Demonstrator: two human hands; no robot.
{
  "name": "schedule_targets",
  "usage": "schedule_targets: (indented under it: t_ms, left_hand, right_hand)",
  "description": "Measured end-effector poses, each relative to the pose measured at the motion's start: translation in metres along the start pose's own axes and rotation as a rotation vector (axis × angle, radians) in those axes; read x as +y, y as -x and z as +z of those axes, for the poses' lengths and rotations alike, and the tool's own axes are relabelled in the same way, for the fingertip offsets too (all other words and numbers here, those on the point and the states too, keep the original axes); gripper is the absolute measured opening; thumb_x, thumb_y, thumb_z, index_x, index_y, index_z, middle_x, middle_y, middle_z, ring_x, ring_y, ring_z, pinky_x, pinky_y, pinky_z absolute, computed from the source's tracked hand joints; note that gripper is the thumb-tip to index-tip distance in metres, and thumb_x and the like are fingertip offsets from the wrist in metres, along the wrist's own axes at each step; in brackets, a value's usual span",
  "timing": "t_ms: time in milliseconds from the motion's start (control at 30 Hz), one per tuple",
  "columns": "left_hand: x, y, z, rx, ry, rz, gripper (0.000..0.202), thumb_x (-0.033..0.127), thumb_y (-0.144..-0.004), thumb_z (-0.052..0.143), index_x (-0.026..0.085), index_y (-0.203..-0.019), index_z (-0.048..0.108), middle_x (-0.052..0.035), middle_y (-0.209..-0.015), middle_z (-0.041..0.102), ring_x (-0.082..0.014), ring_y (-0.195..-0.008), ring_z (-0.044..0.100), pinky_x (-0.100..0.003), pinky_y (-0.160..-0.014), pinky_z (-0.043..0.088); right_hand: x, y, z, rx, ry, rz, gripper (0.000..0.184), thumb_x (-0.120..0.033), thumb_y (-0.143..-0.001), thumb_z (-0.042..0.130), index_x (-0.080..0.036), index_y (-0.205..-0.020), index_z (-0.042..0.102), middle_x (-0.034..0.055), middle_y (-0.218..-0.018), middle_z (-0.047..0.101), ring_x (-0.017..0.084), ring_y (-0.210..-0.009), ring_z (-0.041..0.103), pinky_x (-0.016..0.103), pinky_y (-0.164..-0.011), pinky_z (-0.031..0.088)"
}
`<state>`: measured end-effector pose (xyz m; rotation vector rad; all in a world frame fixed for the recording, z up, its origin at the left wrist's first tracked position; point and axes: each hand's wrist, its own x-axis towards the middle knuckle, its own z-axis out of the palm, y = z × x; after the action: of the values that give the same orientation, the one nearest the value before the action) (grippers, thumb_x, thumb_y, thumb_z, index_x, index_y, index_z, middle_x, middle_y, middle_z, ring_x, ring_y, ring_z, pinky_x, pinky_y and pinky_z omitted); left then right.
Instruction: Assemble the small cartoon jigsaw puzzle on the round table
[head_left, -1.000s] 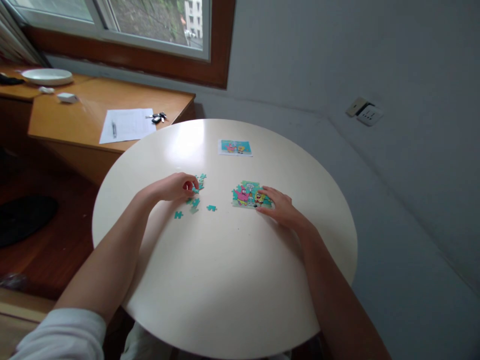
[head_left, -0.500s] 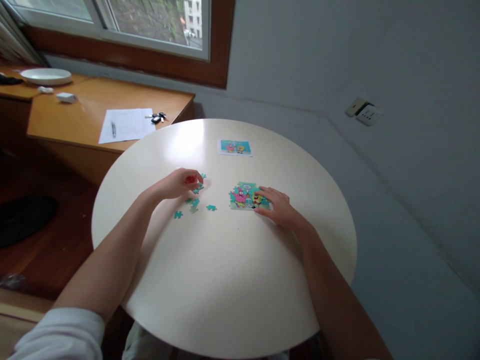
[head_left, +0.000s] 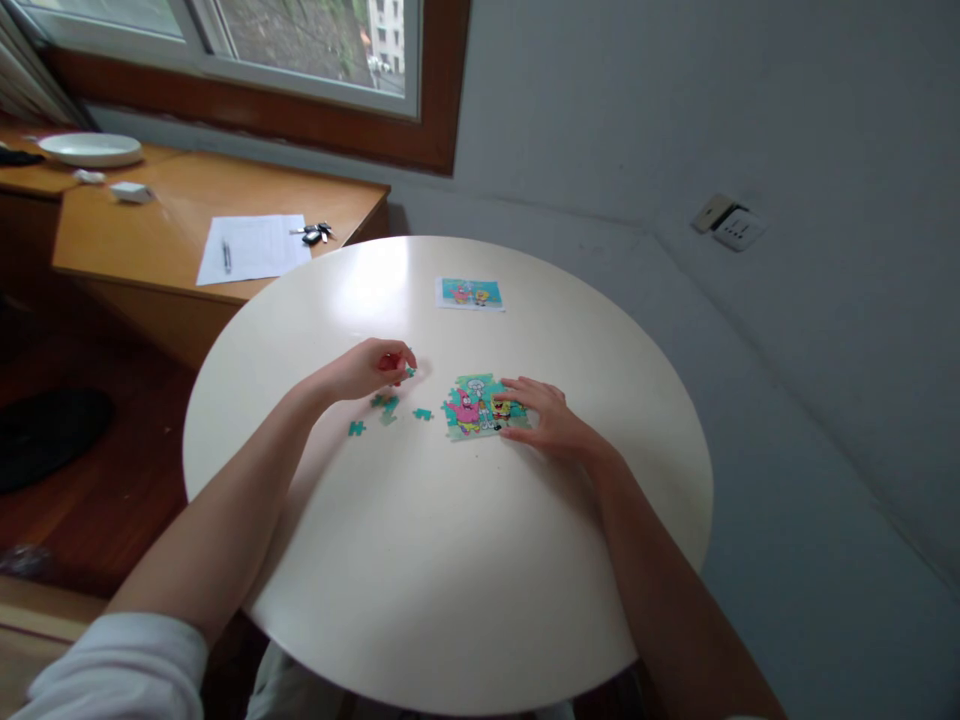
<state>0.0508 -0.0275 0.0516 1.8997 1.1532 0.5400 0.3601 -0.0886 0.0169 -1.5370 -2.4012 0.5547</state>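
Joined puzzle pieces have slid leftward and turned slightly, lying on the white tabletop, the right hand touching their right side with its grip spread; the left hand curls over loose pieces, and whether its grip holds one I cannot tell
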Motion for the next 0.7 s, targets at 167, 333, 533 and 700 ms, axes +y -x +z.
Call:
schedule_targets:
  t_ms: [167, 333, 533, 700]
  left_hand:
    - [-0.001, -0.002, 0.008, -0.047, 0.033, 0.03, 0.017, 0.027, -0.069, 0.06, 0.015, -0.081, 0.062, 0.0014, -0.061, 0.054, -0.0095, -0.053, 0.049, -0.021, -0.05, 0.042]
    - [0.001, -0.003, 0.015, -0.105, 0.063, 0.046, 0.019, 0.03, -0.069, 0.061, 0.015, -0.08, 0.063, -0.0014, -0.066, 0.061, -0.0106, -0.058, 0.053, -0.021, -0.052, 0.042]
    - [0.006, -0.002, 0.02, -0.117, 0.146, 0.033, 0.018, 0.03, -0.068, 0.062, 0.013, -0.077, 0.063, -0.0045, -0.071, 0.066, -0.0126, -0.065, 0.059, -0.023, -0.056, 0.046]
    - [0.012, -0.001, 0.022, -0.123, 0.156, 0.013, 0.014, 0.025, -0.069, 0.061, 0.013, -0.076, 0.065, -0.0026, -0.066, 0.065, -0.0116, -0.061, 0.057, -0.022, -0.055, 0.045]
  right_hand:
    - [-0.002, 0.001, 0.0, -0.012, -0.017, -0.035, 0.05, -0.047, -0.075, 0.065, -0.032, -0.122, 0.06, 0.0071, -0.144, 0.046, 0.033, -0.137, 0.034, 0.057, -0.108, 0.021]
    - [-0.004, 0.001, -0.001, -0.024, -0.021, -0.027, 0.049, -0.045, -0.075, 0.066, -0.031, -0.122, 0.061, 0.0077, -0.145, 0.045, 0.033, -0.137, 0.034, 0.057, -0.109, 0.021]
    - [-0.004, 0.001, -0.001, -0.016, -0.014, -0.036, 0.049, -0.045, -0.075, 0.066, -0.031, -0.121, 0.061, 0.0069, -0.144, 0.046, 0.032, -0.137, 0.034, 0.056, -0.109, 0.022]
    - [-0.005, 0.001, -0.002, -0.016, -0.004, -0.041, 0.048, -0.044, -0.075, 0.066, -0.033, -0.122, 0.061, 0.0058, -0.144, 0.046, 0.033, -0.136, 0.035, 0.057, -0.108, 0.023]
